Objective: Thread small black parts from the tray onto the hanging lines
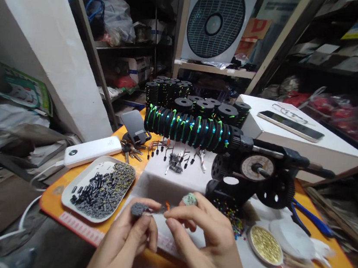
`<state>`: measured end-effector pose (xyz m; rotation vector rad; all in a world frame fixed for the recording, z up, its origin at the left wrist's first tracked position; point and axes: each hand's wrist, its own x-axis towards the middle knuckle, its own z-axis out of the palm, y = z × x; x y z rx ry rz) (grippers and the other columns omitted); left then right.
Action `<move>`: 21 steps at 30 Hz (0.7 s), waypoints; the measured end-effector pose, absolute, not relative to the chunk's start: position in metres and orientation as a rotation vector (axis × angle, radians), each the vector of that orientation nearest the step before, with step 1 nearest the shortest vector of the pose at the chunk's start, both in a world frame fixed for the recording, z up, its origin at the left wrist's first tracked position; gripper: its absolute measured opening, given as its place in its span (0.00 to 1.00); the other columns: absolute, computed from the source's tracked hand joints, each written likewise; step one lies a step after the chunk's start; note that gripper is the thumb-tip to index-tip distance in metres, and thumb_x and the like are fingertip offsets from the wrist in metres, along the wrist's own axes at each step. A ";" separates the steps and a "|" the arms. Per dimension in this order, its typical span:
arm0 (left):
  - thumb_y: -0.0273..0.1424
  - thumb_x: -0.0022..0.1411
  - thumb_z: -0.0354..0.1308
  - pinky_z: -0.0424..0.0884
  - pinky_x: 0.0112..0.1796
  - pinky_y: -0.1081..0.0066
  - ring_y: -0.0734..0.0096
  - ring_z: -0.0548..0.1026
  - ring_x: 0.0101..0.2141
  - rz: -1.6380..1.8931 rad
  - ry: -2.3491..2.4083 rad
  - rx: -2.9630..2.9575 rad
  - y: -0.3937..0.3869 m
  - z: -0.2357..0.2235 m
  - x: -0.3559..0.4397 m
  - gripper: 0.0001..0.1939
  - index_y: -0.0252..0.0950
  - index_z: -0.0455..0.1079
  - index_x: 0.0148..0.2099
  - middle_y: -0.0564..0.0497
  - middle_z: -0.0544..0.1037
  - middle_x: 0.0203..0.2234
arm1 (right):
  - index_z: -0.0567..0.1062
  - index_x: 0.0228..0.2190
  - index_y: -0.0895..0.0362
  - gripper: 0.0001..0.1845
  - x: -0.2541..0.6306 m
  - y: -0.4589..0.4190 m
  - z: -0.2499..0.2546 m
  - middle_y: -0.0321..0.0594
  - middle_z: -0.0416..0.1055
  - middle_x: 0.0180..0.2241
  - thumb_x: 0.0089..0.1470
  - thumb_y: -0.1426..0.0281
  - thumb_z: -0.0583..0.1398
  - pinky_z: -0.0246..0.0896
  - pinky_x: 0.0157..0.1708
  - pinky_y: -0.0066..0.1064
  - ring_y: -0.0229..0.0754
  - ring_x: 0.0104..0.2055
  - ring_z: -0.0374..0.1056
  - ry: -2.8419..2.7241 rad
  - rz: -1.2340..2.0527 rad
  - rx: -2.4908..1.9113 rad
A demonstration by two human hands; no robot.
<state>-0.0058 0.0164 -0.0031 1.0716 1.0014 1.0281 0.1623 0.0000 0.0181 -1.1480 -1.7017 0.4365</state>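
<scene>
Left hand (134, 233) pinches a rough dark grey lump (139, 209) between thumb and forefinger; right hand (211, 231), just apart at three o'clock, holds a crumbly pale green lump (190, 199) among its fingers. Whether its fingertips close on the orange sliver (167, 205), I cannot tell. At ten o'clock, a white power bank (93, 152) bears a mark too small to read.

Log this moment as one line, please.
left hand: holds dark lump | right hand: holds green lump | orange bit: at right fingertips | tray: beyond left hand, holding small pieces
</scene>
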 end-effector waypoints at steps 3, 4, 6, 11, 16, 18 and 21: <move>0.49 0.61 0.62 0.55 0.22 0.80 0.80 0.60 0.16 1.045 0.973 0.983 0.014 -0.010 -0.006 0.18 0.41 0.65 0.42 0.61 0.68 0.14 | 0.81 0.31 0.58 0.09 0.162 -0.001 0.018 0.39 0.68 0.24 0.58 0.74 0.60 0.59 0.26 0.30 0.39 0.27 0.65 -1.685 0.452 -1.173; 0.49 0.61 0.61 0.54 0.21 0.80 0.80 0.59 0.16 1.024 0.966 0.970 0.013 -0.011 -0.007 0.19 0.41 0.63 0.41 0.60 0.69 0.15 | 0.81 0.31 0.58 0.09 0.162 -0.001 0.018 0.39 0.68 0.24 0.59 0.73 0.60 0.59 0.26 0.30 0.39 0.27 0.65 -1.683 0.461 -1.181; 0.50 0.62 0.60 0.54 0.21 0.79 0.80 0.60 0.17 0.969 0.945 0.931 0.011 -0.012 -0.007 0.19 0.41 0.62 0.38 0.58 0.73 0.17 | 0.81 0.31 0.58 0.09 0.162 -0.001 0.018 0.39 0.69 0.24 0.59 0.73 0.60 0.59 0.27 0.30 0.39 0.28 0.66 -1.679 0.484 -1.198; 0.51 0.61 0.60 0.59 0.23 0.79 0.78 0.64 0.21 0.961 0.902 0.915 0.005 -0.008 -0.002 0.20 0.39 0.68 0.39 0.56 0.72 0.22 | 0.82 0.31 0.56 0.08 0.162 0.001 0.016 0.39 0.72 0.25 0.59 0.73 0.62 0.61 0.30 0.29 0.39 0.30 0.68 -1.637 0.565 -1.179; 0.43 0.66 0.58 0.69 0.38 0.74 0.73 0.72 0.32 1.035 0.964 1.078 0.004 -0.002 0.006 0.11 0.43 0.72 0.43 0.53 0.76 0.37 | 0.84 0.31 0.55 0.07 0.161 0.002 0.016 0.39 0.72 0.26 0.57 0.73 0.64 0.62 0.28 0.27 0.38 0.29 0.68 -1.593 0.581 -1.135; 0.43 0.66 0.59 0.68 0.43 0.74 0.71 0.72 0.36 1.075 0.959 1.146 0.004 -0.001 0.008 0.10 0.44 0.74 0.43 0.53 0.75 0.38 | 0.83 0.30 0.57 0.07 0.159 0.000 0.017 0.39 0.72 0.25 0.56 0.74 0.63 0.62 0.28 0.27 0.37 0.28 0.68 -1.598 0.537 -1.137; 0.42 0.65 0.60 0.67 0.45 0.72 0.67 0.72 0.40 1.076 0.920 1.116 0.003 -0.005 0.010 0.10 0.43 0.75 0.42 0.53 0.75 0.35 | 0.81 0.29 0.58 0.07 0.158 -0.002 0.018 0.38 0.71 0.24 0.56 0.75 0.62 0.61 0.27 0.26 0.36 0.27 0.66 -1.626 0.499 -1.145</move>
